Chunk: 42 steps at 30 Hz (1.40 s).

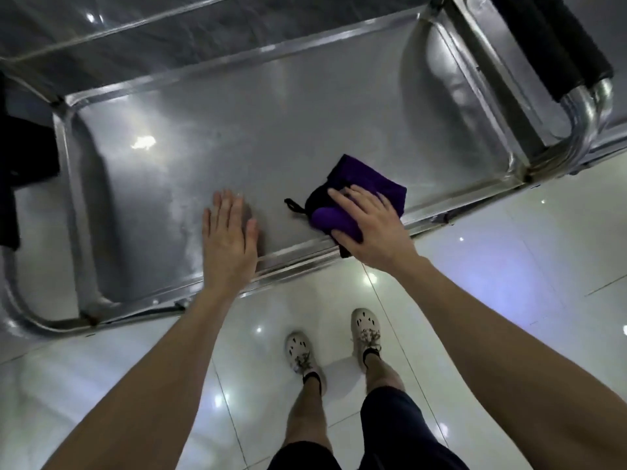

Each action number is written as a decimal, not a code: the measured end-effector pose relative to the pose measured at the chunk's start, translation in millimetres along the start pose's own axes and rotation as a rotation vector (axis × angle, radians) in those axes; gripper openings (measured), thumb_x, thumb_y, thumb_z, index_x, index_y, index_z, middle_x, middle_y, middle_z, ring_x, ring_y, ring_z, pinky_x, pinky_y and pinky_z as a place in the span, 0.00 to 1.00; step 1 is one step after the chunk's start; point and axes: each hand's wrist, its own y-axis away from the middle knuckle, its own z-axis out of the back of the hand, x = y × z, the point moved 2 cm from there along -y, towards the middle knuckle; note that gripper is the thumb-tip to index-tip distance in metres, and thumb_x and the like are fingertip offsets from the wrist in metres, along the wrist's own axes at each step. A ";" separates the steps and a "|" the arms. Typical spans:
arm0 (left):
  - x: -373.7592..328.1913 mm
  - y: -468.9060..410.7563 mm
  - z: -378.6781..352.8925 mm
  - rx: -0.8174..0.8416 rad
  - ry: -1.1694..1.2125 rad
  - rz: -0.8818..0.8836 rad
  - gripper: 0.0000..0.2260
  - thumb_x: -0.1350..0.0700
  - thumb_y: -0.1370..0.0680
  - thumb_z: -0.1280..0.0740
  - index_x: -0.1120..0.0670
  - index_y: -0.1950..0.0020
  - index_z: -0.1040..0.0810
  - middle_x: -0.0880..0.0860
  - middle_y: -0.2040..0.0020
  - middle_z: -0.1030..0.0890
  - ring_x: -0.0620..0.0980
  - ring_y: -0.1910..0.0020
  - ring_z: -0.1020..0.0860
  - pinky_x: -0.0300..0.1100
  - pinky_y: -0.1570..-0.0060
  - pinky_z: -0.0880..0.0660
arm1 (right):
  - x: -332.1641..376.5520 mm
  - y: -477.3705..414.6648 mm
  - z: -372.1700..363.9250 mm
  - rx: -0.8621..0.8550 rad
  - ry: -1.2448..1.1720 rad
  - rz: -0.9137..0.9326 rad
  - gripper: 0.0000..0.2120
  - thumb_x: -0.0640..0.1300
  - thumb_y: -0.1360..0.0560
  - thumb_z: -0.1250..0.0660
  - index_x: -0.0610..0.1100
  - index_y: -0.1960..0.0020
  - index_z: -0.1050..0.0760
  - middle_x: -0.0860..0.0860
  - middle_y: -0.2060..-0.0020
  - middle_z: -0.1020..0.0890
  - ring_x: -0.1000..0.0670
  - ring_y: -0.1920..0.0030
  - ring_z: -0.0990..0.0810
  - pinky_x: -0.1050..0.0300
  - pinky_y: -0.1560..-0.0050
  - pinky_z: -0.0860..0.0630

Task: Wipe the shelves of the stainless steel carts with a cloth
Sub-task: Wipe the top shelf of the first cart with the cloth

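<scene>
While the person leans over the stainless steel cart (437, 35), the left hand (230, 232) lies flat on its top shelf (271, 113), fingers straight and close together, holding nothing. The right hand (368, 228) presses down on a folded purple cloth (369, 179) with its fingers spread and nearly straight. The cloth sits on the shelf, right by the near rim (298, 254). Two pale shoes (364, 325) stand on the shiny white floor tiles (509, 266).

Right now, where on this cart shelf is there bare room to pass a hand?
On the shelf, bare steel lies between the left hand and the left rim, and along the far rim. Crowded: near right, where the right hand presses the purple cloth.
</scene>
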 end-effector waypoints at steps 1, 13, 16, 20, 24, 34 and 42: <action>22.5 3.2 7.2 -0.002 -0.056 0.026 0.29 0.42 0.10 0.55 0.53 0.10 0.47 0.52 0.10 0.52 0.49 0.11 0.59 0.58 0.13 0.56 | -3.6 -2.0 3.8 -0.020 0.010 -0.028 0.38 0.67 0.19 0.37 0.60 0.13 0.45 0.53 0.18 0.32 0.49 0.16 0.40 0.38 0.16 0.46; 120.3 12.0 16.3 -0.066 -0.291 0.160 0.32 0.36 0.11 0.57 0.49 0.10 0.53 0.54 0.10 0.54 0.52 0.11 0.59 0.63 0.14 0.54 | 61.9 -22.5 -43.9 -0.082 0.127 -0.262 0.38 0.70 0.19 0.42 0.52 0.15 0.39 0.49 0.15 0.37 0.46 0.14 0.46 0.35 0.16 0.50; 117.0 12.4 19.5 -0.064 -0.267 0.164 0.31 0.39 0.11 0.56 0.51 0.10 0.52 0.55 0.10 0.54 0.53 0.11 0.58 0.63 0.14 0.55 | 149.7 -29.2 -84.3 -0.036 0.082 -0.026 0.38 0.70 0.19 0.41 0.51 0.15 0.37 0.48 0.15 0.37 0.45 0.14 0.46 0.33 0.17 0.50; 110.4 14.5 27.0 -0.045 -0.246 0.159 0.30 0.41 0.11 0.58 0.51 0.10 0.50 0.55 0.10 0.54 0.54 0.11 0.58 0.62 0.14 0.55 | 181.3 -32.2 -100.0 0.022 0.057 0.107 0.37 0.70 0.18 0.42 0.52 0.15 0.37 0.49 0.15 0.38 0.47 0.13 0.47 0.34 0.16 0.51; 112.3 20.9 34.5 -0.080 -0.260 0.265 0.28 0.38 0.11 0.51 0.46 0.12 0.42 0.57 0.10 0.50 0.58 0.11 0.53 0.64 0.15 0.59 | 143.5 -36.8 -78.4 0.128 0.025 0.296 0.35 0.67 0.18 0.38 0.55 0.15 0.37 0.54 0.14 0.39 0.51 0.13 0.50 0.37 0.16 0.50; 118.4 20.6 23.8 -0.128 -0.262 0.282 0.29 0.37 0.12 0.53 0.45 0.11 0.44 0.57 0.10 0.49 0.59 0.11 0.52 0.67 0.16 0.54 | 121.6 -109.5 -74.3 0.214 0.040 0.490 0.34 0.67 0.18 0.37 0.56 0.16 0.37 0.54 0.15 0.38 0.50 0.13 0.49 0.37 0.15 0.50; 125.3 20.5 9.3 -0.205 -0.286 0.294 0.30 0.37 0.12 0.51 0.46 0.11 0.43 0.55 0.11 0.47 0.56 0.11 0.53 0.65 0.15 0.55 | 148.6 -331.8 -87.2 0.170 0.020 0.299 0.34 0.68 0.19 0.37 0.56 0.17 0.34 0.52 0.16 0.35 0.47 0.14 0.45 0.36 0.16 0.51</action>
